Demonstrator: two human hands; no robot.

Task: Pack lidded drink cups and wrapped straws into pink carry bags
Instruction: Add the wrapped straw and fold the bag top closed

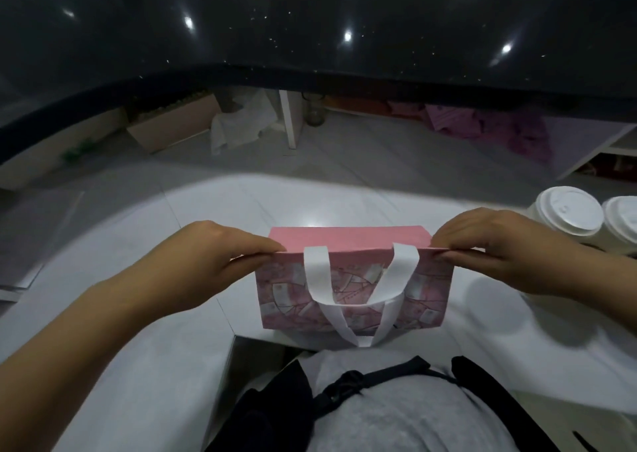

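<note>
Pink carry bag (355,289), one only, stood upright at the near middle of a white tabletop (113,348), its two white handles (317,272) hanging down the printed front. Two white-lidded cups (565,210) (624,220) sat together at the right edge. Grey floor tiles (344,155) and a dark speckled counter (310,21) lay beyond. The left hand (213,262) held a closed grip pinching the bag's top left corner; the right hand (499,245) pinched the top right corner likewise.
</note>
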